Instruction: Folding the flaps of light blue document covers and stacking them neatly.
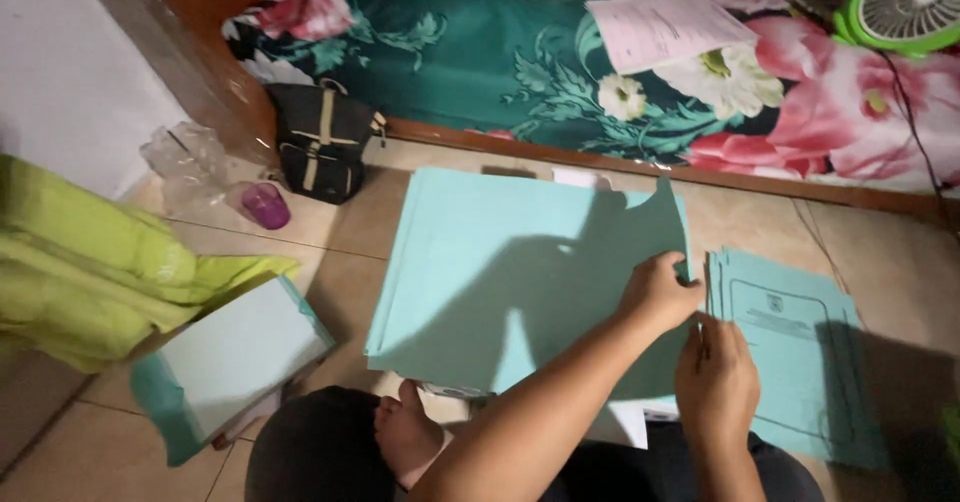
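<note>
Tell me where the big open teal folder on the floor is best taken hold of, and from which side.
Probably at its right edge, coming in from the right. The open folder lies flat on the tiled floor, so only an edge offers a pinch, and its right flap is already lifted where the left hand holds it. The right hand is at the neighbouring stack of folders.

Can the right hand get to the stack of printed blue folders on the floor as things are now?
Probably yes. The right hand is at the left edge of the stack of printed blue folders, with nothing between them; the left hand holds the open folder beside it.
</note>
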